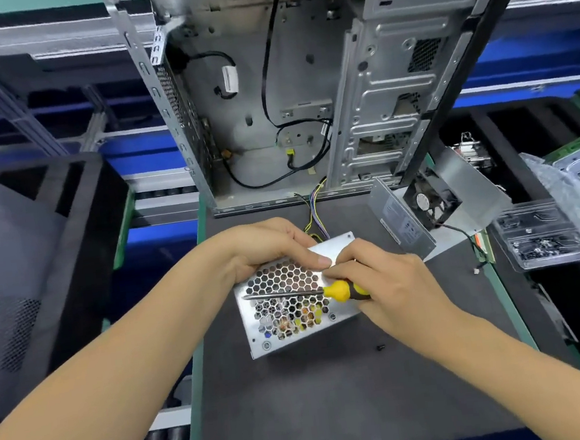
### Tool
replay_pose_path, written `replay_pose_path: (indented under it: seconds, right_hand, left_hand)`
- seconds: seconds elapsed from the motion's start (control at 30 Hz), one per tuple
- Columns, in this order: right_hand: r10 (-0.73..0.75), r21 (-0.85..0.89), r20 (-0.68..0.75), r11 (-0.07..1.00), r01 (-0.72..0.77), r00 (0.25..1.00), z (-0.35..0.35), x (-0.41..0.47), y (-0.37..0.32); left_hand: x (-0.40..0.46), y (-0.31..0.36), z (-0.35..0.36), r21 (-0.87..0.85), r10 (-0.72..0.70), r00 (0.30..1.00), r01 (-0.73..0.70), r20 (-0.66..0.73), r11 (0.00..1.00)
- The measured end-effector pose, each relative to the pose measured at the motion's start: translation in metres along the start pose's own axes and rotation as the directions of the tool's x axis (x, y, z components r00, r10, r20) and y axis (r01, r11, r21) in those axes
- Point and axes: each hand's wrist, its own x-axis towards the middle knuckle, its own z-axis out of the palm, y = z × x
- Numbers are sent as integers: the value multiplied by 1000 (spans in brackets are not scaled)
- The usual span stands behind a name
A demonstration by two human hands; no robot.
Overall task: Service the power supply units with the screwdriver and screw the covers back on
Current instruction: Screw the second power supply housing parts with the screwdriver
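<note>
Plainly crowded: open computer case [267, 95] standing at the back of the dark tabletop [339, 413], close behind the work, its loose cables hanging near enough to snag on a careless lift. Second power supply unit [404, 224] lying opened to the right, fan [431, 203] and lead exposed, near enough to be knocked by a right elbow swing. Power supply unit [290, 303] mid-tabletop, honeycomb grille up, tilted and held, so likely to rock if pressed off-centre. Left hand [266, 247] curled over its far edge, thumb on the cover. Right hand [389, 281] wrapped round the screwdriver [340, 290], shaft lying flat across the grille, not on any screw; could slip and scratch or poke through. Small black screw [379, 347] loose just beside, easily brushed off and lost.
</note>
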Motion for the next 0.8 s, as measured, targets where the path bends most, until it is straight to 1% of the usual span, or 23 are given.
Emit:
replay_pose_path:
  seconds: [0.07,0.17,0.3,0.4,0.47,0.53,0.6,0.7,0.8]
  right_hand:
    - [4,11,25,1000,-4,1000,-2,2,0]
    - [-31,-79,37,996,34,999,-1,2,-1]
    - [-61,-206,101,975,81,993,-2,5,-6]
    - [-51,-247,142,965,85,989,-2,2,-13]
    - [-14,-215,145,976,45,989,-1,-3,-15]
    - [63,-104,113,993,-52,992,0,-5,-14]
    - [109,-18,99,994,-108,989,0,-7,-12]
    - [111,-13,124,994,-110,986,-2,-9,-12]
    - [92,34,104,995,-96,990,-3,-12,-10]
  left_hand:
    - [0,1,0,6,4,1000,-5,3,1000]
    - [1,0,-1,1,3,1000,-3,-5,1000]
    - [1,1,0,16,5,1000,-5,-2,1000]
    - [3,0,-1,34,30,1000,-30,-4,999]
    - [5,-2,-3,33,32,999,-32,-6,999]
    - [6,-3,-5,31,31,1000,-31,-1,999]
    - [6,-3,-5,26,33,999,-33,13,999]
    - [5,-3,-6,19,48,998,-49,45,999]
    - [4,-4,-8,37,48,997,-50,67,998]
